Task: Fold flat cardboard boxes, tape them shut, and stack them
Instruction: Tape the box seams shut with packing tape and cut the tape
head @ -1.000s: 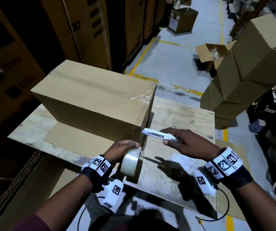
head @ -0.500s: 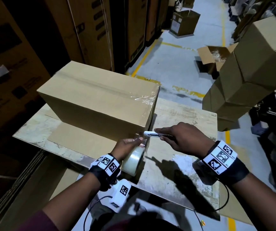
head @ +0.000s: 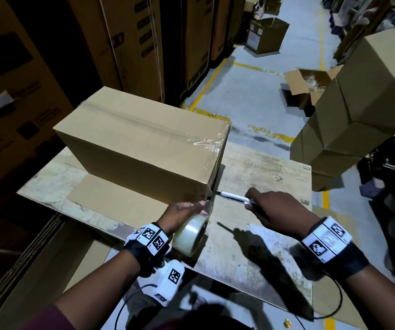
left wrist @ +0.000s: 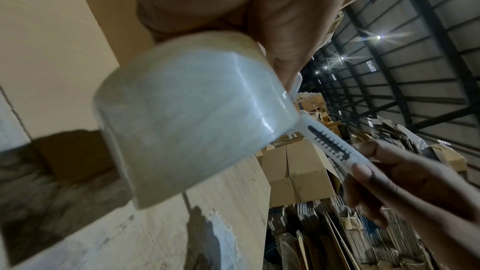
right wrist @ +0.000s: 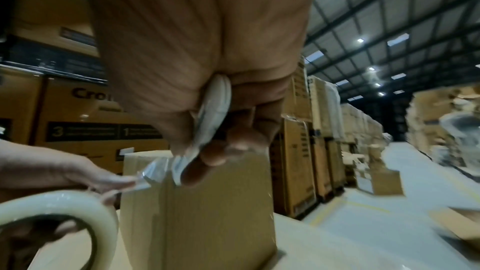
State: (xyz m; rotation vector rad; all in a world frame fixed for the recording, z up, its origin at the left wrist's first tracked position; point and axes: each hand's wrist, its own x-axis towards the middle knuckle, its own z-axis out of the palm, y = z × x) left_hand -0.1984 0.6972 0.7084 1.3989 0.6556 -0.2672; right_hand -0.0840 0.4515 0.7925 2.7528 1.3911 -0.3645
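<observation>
A closed brown cardboard box stands on the worn wooden table, clear tape running along its top seam and down its near right end. My left hand grips a roll of clear tape at the box's near right corner, thumb pinching the pulled-out tape strip. My right hand grips a white utility knife, its blade tip at the tape between roll and box.
A leaning stack of taped boxes stands right of the table. Open cartons lie on the grey floor with yellow lines. Tall dark printed cartons line the left. Flat cardboard lies below the table's left edge.
My right hand has brought the knife leftward and down, from just right of the box corner to the tape strip. The left hand has kept hold of the roll by the corner.
</observation>
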